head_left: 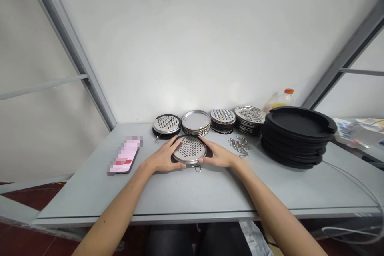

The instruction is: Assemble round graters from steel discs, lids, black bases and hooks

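Observation:
A round perforated metal disc [189, 149] in a black holder lies at the middle of the grey table, with a small wire clip [197, 168] at its front edge. My left hand [166, 156] wraps round the left side of this disc assembly, fingers at the back and thumb at the front. On the right side my right hand [218, 155] grips it the same way, its thumb beside the clip. Behind my left hand sits another perforated disc in a black holder [167, 124], also with a clip. A stack of plain metal plates [196, 121] stands just behind the held disc.
Further right are a stack of grater discs [223, 116], a stack of slotted discs [250, 115], loose metal clips [240, 145] and a tall pile of black holders [297, 138]. A phone [126, 156] lies left. An orange-capped bottle [285, 98] stands behind the pile, with a white cable [354, 176] at right.

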Motion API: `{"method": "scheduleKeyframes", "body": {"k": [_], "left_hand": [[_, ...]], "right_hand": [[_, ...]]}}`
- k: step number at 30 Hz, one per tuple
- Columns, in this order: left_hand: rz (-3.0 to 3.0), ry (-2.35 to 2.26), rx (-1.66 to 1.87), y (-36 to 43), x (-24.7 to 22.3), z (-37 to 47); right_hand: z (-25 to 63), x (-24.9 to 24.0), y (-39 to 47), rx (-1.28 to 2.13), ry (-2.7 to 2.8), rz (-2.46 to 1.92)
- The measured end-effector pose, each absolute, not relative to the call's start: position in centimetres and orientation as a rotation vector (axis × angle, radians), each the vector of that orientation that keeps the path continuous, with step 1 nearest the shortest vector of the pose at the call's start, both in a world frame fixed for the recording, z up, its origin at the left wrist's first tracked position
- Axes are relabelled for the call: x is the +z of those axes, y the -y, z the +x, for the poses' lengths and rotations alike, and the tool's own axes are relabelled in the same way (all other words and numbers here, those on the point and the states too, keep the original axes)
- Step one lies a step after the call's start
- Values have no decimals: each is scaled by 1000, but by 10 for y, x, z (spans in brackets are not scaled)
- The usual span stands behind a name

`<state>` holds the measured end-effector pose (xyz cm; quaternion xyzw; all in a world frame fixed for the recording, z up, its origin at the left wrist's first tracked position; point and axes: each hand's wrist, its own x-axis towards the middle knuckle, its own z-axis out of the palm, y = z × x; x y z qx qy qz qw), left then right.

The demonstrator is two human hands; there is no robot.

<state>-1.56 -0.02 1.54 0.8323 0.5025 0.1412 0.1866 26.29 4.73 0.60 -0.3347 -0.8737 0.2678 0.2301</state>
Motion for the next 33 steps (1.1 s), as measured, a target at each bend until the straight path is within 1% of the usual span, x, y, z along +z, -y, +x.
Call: {"method": "scheduleKeyframes", "body": {"k": [12,23,33], "left_hand": [[2355,-1440,392,0,18,-15],[2419,-1430,445,-3,18,-14],[2487,-1327,653,-5,14,-11]], "right_hand": [[263,4,-47,703,2410,-985],[265,8,-46,751,2381,-987],[261,9,-43,685,2381,-915]]}}
